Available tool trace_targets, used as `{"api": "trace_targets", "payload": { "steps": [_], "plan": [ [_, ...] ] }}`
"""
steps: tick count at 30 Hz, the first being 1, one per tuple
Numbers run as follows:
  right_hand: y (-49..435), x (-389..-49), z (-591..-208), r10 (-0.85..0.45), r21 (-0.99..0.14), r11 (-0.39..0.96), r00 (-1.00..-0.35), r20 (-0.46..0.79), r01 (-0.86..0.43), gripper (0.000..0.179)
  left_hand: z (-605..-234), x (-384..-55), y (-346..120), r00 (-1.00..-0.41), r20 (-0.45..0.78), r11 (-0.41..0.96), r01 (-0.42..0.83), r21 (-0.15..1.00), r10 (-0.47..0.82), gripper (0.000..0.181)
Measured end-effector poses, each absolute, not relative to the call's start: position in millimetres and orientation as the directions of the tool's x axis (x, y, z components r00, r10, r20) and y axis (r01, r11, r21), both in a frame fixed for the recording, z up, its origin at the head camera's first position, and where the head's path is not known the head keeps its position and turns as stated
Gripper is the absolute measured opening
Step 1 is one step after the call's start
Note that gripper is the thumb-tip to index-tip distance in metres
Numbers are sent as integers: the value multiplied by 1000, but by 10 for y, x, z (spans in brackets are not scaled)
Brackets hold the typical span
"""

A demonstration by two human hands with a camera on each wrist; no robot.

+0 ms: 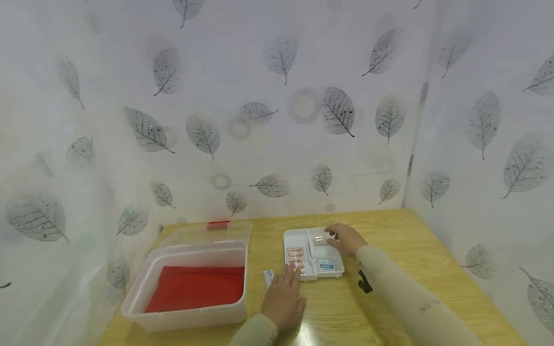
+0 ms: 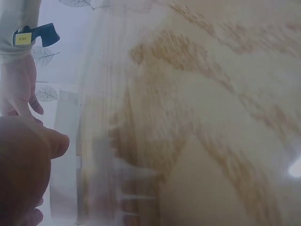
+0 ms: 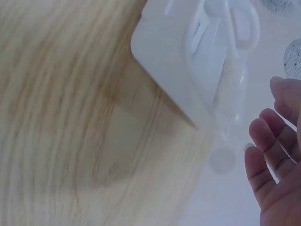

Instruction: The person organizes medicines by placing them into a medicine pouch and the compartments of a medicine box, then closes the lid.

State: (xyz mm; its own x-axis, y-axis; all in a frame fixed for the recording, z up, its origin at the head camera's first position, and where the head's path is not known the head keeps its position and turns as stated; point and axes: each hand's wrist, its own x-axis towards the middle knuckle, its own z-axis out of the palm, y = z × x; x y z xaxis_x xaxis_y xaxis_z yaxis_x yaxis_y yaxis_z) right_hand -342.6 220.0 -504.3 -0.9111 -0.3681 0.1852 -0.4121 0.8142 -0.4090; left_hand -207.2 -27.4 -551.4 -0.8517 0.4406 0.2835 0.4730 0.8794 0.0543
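A white compartmented case [image 1: 289,239] lies open on the table. In its left part sits a blister pack of orange capsules [image 1: 295,254]. A blue-and-white packet [image 1: 326,265] occupies the front right compartment, and a small clear-and-silver pack [image 1: 319,240] the back right one. My left hand [image 1: 283,299] reaches the case's front left edge, its extended fingers over the blister pack's near end. Over the back right corner is my right hand [image 1: 346,239], fingers loosely bent beside the small pack; the right wrist view shows nothing held in its fingers [image 3: 265,136].
Left of my left hand lies another blue-and-white packet [image 1: 269,277], partly covered. A translucent plastic tub [image 1: 190,315] with red cloth [image 1: 201,288] inside stands at the left, its clear lid [image 1: 235,231] behind it. Leaf-printed sheeting [image 1: 277,144] encloses the wooden table [image 1: 372,327].
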Motion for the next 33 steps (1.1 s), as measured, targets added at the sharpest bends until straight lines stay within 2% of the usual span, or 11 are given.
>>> {"api": "trace_targets", "payload": {
  "steps": [4,10,15,20,23,33],
  "plan": [
    [2167,-3258,-5000,-429,-421,764,-873,233,-488,27,-5471,-2052,-309,-872,321,905,416,88,370,68],
    [2116,-2994,-4966,-528,-448,681,-812,250,-580,10,-5457,-2020,-361,-951,253,956,230,184,180,67],
    [2102,-2834,-5001,-585,-466,638,-780,225,-613,7,-5461,-2002,-375,-960,272,972,127,197,70,58],
    [2093,-2746,-5091,-597,-462,631,-770,224,-623,6,-5456,-1991,-391,-960,273,977,110,182,57,22],
    [2061,-2703,-5138,-609,-478,625,-769,197,-617,6,-5460,-1991,-400,-962,264,981,115,157,70,11],
    [1915,-2558,-5238,-663,-511,568,-727,181,-645,6,-5506,-2027,-401,-942,325,978,139,154,82,12]
  ]
}}
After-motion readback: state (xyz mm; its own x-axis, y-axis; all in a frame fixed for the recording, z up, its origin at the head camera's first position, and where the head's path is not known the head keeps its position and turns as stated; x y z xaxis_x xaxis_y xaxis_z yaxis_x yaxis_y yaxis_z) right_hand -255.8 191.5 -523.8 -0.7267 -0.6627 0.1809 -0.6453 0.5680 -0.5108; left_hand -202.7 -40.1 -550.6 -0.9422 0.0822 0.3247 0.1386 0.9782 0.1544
